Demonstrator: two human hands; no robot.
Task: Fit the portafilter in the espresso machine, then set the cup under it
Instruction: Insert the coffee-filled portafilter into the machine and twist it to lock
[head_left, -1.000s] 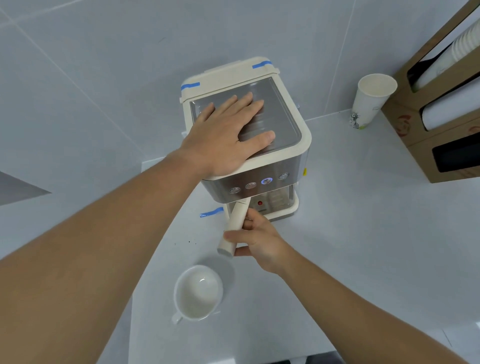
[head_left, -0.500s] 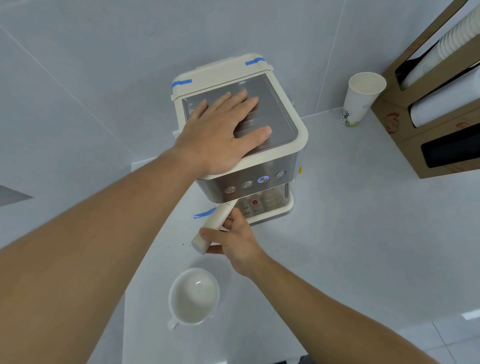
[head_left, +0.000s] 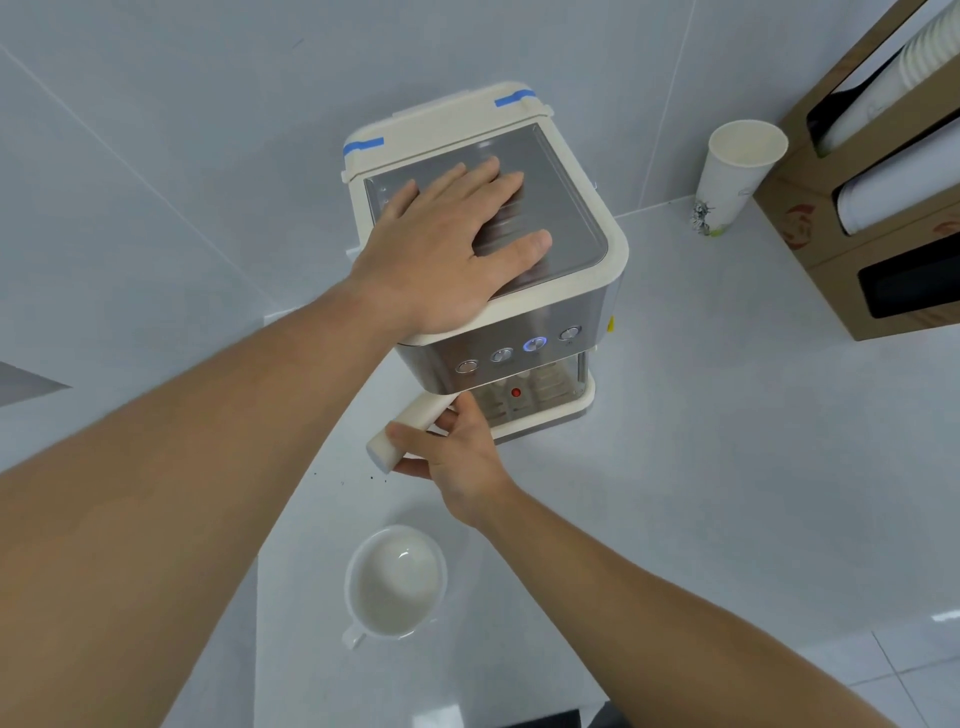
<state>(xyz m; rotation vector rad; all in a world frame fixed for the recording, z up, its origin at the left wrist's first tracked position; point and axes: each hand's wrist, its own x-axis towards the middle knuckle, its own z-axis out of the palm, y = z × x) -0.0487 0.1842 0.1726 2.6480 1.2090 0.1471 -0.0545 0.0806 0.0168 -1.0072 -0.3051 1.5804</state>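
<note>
While the left hand (head_left: 441, 254) lies flat with spread fingers on the top plate of the espresso machine (head_left: 524, 312) and holds nothing, the right hand (head_left: 452, 447) is wrapped around the cream handle of the portafilter (head_left: 410, 426). This handle points out from under the front panel toward the left and a little toward the person; the basket end is hidden below the machine, so I cannot tell if it sits in its seat. I judge that the first step is in progress and not finished, because a handle standing at such an angle usually needs a turn to lock.

The second step is not begun. The cup (head_left: 395, 582) stands empty on the counter (head_left: 727, 467), near the person and well apart from the drip tray (head_left: 545, 415), its small handle pointing to the near left.

For room, the counter between cup and machine is bare except some dark crumbs, so the way forward looks free. Right of the machine stand a paper cup (head_left: 732, 176) and a cardboard dispenser (head_left: 893, 218), both well away. The left edge of the counter runs close beside the cup and the portafilter handle, so there is little room on that side.
</note>
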